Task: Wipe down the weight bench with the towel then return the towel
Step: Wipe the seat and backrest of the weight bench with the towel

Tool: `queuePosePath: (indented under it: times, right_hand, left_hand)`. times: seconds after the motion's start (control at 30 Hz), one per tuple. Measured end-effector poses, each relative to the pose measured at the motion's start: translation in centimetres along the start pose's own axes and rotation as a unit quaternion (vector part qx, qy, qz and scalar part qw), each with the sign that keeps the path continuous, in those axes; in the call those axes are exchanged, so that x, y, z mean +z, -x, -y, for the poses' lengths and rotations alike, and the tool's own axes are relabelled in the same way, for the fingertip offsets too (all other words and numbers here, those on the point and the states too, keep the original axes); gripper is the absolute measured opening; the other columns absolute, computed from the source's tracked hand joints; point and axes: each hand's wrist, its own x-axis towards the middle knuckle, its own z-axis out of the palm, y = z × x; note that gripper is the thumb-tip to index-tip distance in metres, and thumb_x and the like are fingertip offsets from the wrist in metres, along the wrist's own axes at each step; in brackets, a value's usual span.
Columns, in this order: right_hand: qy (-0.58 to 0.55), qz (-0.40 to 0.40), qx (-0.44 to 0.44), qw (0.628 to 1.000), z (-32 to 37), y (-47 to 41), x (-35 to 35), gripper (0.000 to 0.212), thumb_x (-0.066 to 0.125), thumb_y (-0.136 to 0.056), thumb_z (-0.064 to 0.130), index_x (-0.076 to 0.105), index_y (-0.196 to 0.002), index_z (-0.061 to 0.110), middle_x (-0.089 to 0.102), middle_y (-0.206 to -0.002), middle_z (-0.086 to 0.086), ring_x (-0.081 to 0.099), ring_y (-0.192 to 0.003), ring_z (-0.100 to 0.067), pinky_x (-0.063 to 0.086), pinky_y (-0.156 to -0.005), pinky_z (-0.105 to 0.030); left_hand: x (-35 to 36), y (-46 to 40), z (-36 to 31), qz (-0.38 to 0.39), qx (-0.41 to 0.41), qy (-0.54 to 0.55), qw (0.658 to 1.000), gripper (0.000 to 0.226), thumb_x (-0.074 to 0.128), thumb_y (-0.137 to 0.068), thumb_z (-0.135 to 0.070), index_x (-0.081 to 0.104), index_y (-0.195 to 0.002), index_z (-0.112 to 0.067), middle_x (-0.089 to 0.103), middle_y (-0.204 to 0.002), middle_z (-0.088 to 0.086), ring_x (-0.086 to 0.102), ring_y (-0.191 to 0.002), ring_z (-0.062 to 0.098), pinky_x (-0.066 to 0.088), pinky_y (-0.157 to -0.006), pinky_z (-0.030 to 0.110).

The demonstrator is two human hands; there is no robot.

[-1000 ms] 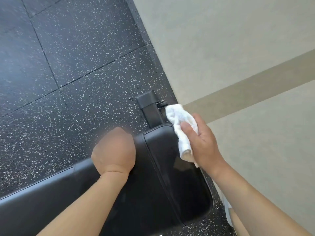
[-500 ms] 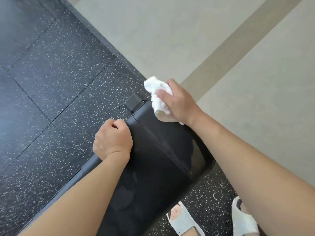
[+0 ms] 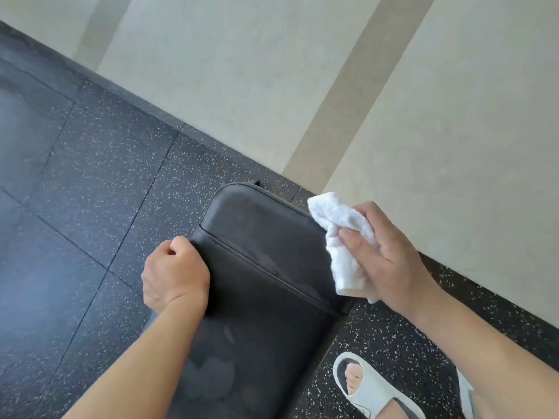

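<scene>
The wipe looks still under way: the right hand (image 3: 390,255) clamps the bunched towel (image 3: 341,237) against the bench's (image 3: 263,267) right edge near its end. The left hand (image 3: 174,272), its grip curled, holds the left edge. Returning the towel is left.

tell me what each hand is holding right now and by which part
The right hand grips the bunched white towel around its middle. The left hand grips the near side edge of the bench pad.

Black speckled rubber floor tiles (image 3: 90,182) meet a pale smooth floor (image 3: 230,86) crossed by tan stripes (image 3: 341,104). A foot in a light grey open-toed slipper (image 3: 372,388) stands on the rubber.
</scene>
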Motion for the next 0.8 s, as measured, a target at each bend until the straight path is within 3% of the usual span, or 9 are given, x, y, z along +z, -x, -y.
queuePosePath:
  times: [0.07,0.13,0.23,0.3,0.4,0.5,0.57,0.67,0.8]
  right_hand:
    - [0.048,-0.073,-0.024,0.996,-0.4,1.4,1.0,0.016,0.049,-0.105,0.040,0.054,-0.104,0.024,0.056,-0.097,0.007,0.058,-0.090,-0.015,0.047,-0.076,-0.029]
    - [0.108,-0.098,-0.058,0.988,0.5,0.1,1.6,0.020,0.046,-0.104,0.041,0.052,-0.102,0.022,0.052,-0.096,0.008,0.054,-0.088,-0.017,0.043,-0.075,-0.033]
    - [0.162,0.030,-0.054,0.985,3.2,-6.3,2.8,0.018,0.050,-0.105,0.038,0.044,-0.097,0.023,0.052,-0.092,0.006,0.053,-0.085,-0.021,0.037,-0.071,-0.036]
    - [0.098,0.121,-0.017,0.988,4.6,-10.9,4.1,0.020,0.054,-0.106,0.034,0.045,-0.097,0.019,0.052,-0.085,0.006,0.053,-0.080,-0.018,0.036,-0.070,-0.035]
    - [0.007,0.146,-0.002,0.989,4.9,-14.0,5.7,0.025,0.059,-0.105,0.033,0.048,-0.089,0.017,0.049,-0.075,0.007,0.047,-0.067,-0.008,0.034,-0.062,-0.024]
    - [0.000,0.132,-0.006,0.991,4.2,-10.8,3.7,0.023,0.059,-0.104,0.037,0.052,-0.096,0.017,0.060,-0.082,0.000,0.056,-0.075,-0.013,0.041,-0.067,-0.025]
    - [0.015,0.101,-0.002,0.995,2.9,-6.7,1.5,0.016,0.058,-0.105,0.038,0.053,-0.099,0.024,0.064,-0.088,0.004,0.061,-0.083,-0.013,0.044,-0.069,-0.031]
    - [-0.010,-0.022,-0.012,1.000,0.0,0.4,-0.1,0.013,0.055,-0.107,0.039,0.051,-0.102,0.027,0.061,-0.092,0.008,0.061,-0.085,-0.008,0.042,-0.067,-0.028]
    - [-0.092,-0.196,0.010,0.976,-2.4,7.4,4.3,0.010,0.055,-0.104,0.035,0.051,-0.109,0.028,0.061,-0.101,0.007,0.062,-0.093,-0.015,0.052,-0.079,-0.033]
  left_hand:
    - [-0.1,0.1,0.0,-0.004,-0.005,-0.002,1.000,0.036,0.036,-0.088,-0.031,0.055,-0.070,-0.007,0.058,-0.076,0.015,0.054,-0.081,0.043,0.040,-0.074,0.043]
    - [-0.2,0.4,-0.3,-0.008,-0.004,0.005,1.000,0.035,0.037,-0.089,-0.030,0.055,-0.069,-0.006,0.057,-0.075,0.015,0.054,-0.081,0.043,0.041,-0.075,0.044]
    - [-0.3,0.4,-0.4,-0.018,-0.003,0.008,1.000,0.035,0.037,-0.088,-0.030,0.054,-0.068,-0.008,0.059,-0.079,0.016,0.054,-0.082,0.043,0.043,-0.077,0.046]
    - [-0.4,0.5,-0.4,-0.017,-0.009,0.005,1.000,0.036,0.037,-0.089,-0.031,0.055,-0.068,-0.008,0.059,-0.080,0.015,0.054,-0.083,0.042,0.044,-0.079,0.046]
    - [-0.4,0.7,-0.5,-0.018,-0.009,0.018,1.000,0.037,0.037,-0.089,-0.032,0.053,-0.066,-0.008,0.057,-0.076,0.014,0.054,-0.082,0.042,0.045,-0.080,0.047]
    - [-0.6,0.9,-0.6,-0.020,-0.015,0.019,1.000,0.037,0.039,-0.087,-0.033,0.054,-0.067,-0.006,0.058,-0.075,0.014,0.055,-0.080,0.043,0.047,-0.080,0.047]
    - [-0.7,1.1,-0.7,-0.020,-0.014,0.019,1.000,0.038,0.039,-0.087,-0.034,0.056,-0.068,-0.006,0.059,-0.076,0.014,0.056,-0.081,0.043,0.048,-0.081,0.047]
    - [-0.9,1.3,-0.8,-0.019,-0.018,0.026,0.999,0.038,0.039,-0.086,-0.034,0.053,-0.065,-0.006,0.057,-0.073,0.013,0.054,-0.077,0.041,0.048,-0.081,0.049]
    - [-0.9,1.7,-1.0,-0.027,-0.022,0.024,0.999,0.036,0.040,-0.085,-0.033,0.050,-0.064,-0.006,0.055,-0.072,0.014,0.053,-0.078,0.042,0.048,-0.080,0.049]
